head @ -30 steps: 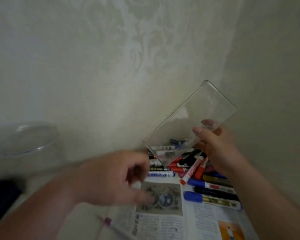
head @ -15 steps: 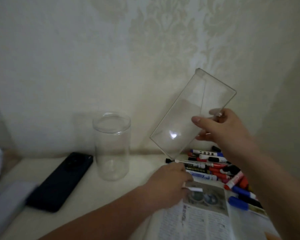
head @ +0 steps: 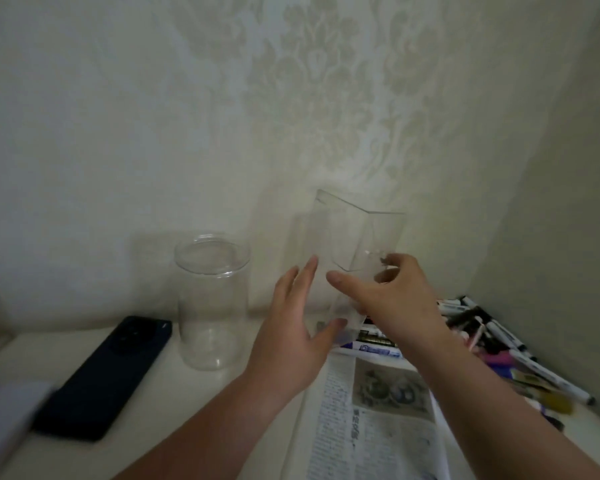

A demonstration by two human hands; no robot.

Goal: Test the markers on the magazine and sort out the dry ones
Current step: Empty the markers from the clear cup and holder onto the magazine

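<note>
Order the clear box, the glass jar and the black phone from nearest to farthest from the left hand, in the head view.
1. clear box, touching the left hand, right of it.
2. glass jar, to its left.
3. black phone, farthest left.

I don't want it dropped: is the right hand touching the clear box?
Touching. Head view: the right hand grips the clear box, thumb in front.

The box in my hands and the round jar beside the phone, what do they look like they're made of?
The box: see-through and glossy, with thin flat sides and sharp, crisp edges; probably rigid clear plastic.
The jar: see-through and smooth, with a thicker rounded rim and a heavier-looking base; it could be glass or thick plastic, and the look leaves that open.
</note>
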